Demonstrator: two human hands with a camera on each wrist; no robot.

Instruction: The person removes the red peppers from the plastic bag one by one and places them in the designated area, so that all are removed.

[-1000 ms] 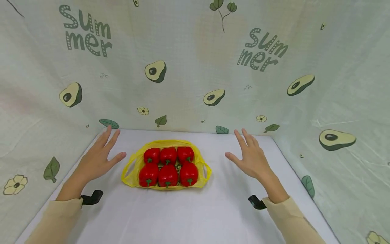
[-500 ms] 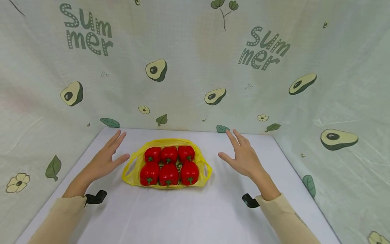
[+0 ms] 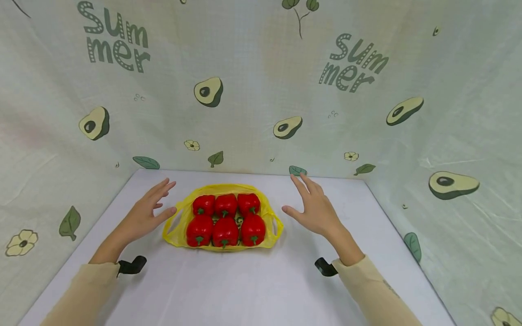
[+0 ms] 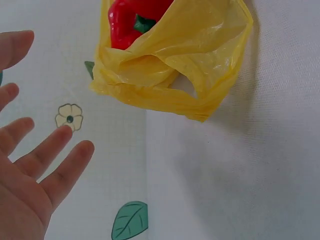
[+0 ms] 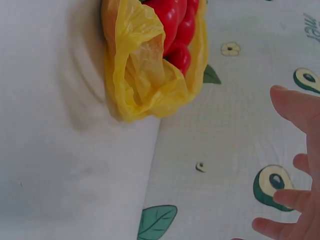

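Hands [image 3: 317,210] flanking yellow bag [image 3: 224,188], red peppers [image 3: 225,232] inside, cloth [image 3: 244,59] printed "summer" twice

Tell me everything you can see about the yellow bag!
The yellow bag looks like thin, crinkly plastic. It sits open side up on the white table, with a handle loop at each end. Six red peppers are inside, in two rows of three. Neither the left hand nor right hand touches it.
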